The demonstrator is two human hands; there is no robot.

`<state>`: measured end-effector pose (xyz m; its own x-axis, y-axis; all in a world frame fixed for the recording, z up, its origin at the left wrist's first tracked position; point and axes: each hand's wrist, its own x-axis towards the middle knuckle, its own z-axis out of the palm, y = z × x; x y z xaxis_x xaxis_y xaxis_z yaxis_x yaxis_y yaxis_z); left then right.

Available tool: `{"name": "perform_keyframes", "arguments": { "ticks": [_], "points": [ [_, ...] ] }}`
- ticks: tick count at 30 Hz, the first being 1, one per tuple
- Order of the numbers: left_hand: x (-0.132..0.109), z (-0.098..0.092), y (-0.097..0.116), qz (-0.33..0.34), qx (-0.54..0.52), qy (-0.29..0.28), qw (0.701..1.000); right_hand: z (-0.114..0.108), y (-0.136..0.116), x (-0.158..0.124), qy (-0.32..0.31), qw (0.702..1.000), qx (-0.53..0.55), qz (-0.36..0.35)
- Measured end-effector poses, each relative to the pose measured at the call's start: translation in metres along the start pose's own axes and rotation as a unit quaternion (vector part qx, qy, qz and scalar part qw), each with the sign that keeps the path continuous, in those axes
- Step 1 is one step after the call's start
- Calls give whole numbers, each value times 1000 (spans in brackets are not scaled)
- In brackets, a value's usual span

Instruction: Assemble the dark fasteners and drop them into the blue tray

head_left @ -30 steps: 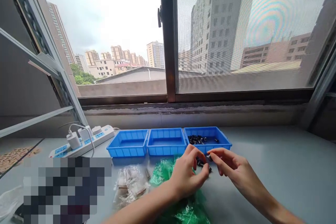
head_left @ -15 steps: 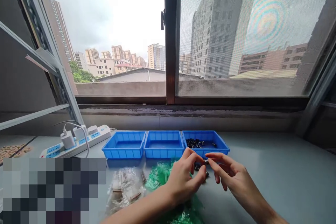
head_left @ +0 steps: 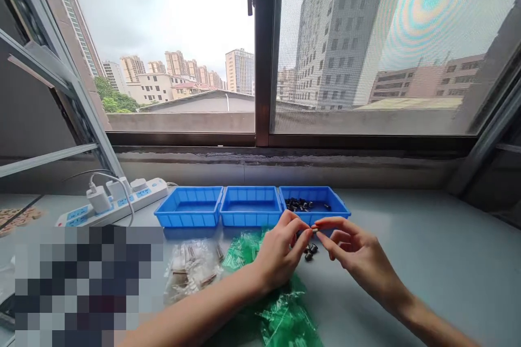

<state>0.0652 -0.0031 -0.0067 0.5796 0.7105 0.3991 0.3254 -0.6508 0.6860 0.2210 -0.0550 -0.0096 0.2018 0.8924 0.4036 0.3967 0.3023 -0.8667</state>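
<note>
In front of the right-hand bin, my left hand (head_left: 283,249) and my right hand (head_left: 358,246) meet fingertip to fingertip. Between them is a small pale part (head_left: 315,229), pinched by both hands; its exact kind is too small to tell. Several small black parts (head_left: 311,252) lie on the table just below the fingers. More small black pieces (head_left: 299,205) sit in the right blue bin (head_left: 342,211). Under and beside my left forearm are green plastic bags (head_left: 288,317). Left of them lies a clear plastic bag (head_left: 191,265) with metallic pin-like pieces in it.
Two more blue bins, the left (head_left: 187,220) and the middle one (head_left: 250,219), stand in a row with the right one. A white power strip (head_left: 150,192) with plugs and cables lies at the back left. Behind the grey table (head_left: 427,260) is a window.
The view has tilted down slightly. My hands have drawn together on the small pale part, and the loose black parts below them show more clearly.
</note>
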Motion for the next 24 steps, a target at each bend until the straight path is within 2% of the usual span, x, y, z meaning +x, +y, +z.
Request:
{"name": "perform_keyframes", "arguments": {
  "ticks": [4,7,20,24],
  "points": [
    [-1,0,0,-10,16,-6,1000,-4,2,-1,-4,977,-99,-187],
    [-1,1,0,-12,25,-9,1000,-7,3,1,-13,952,-148,-266],
    [-2,2,2,-19,23,-12,999,-7,-1,-2,24,933,-182,-311],
    [-2,3,3,-31,15,-20,999,-7,2,-1,26,940,-173,-293]
  ]
}}
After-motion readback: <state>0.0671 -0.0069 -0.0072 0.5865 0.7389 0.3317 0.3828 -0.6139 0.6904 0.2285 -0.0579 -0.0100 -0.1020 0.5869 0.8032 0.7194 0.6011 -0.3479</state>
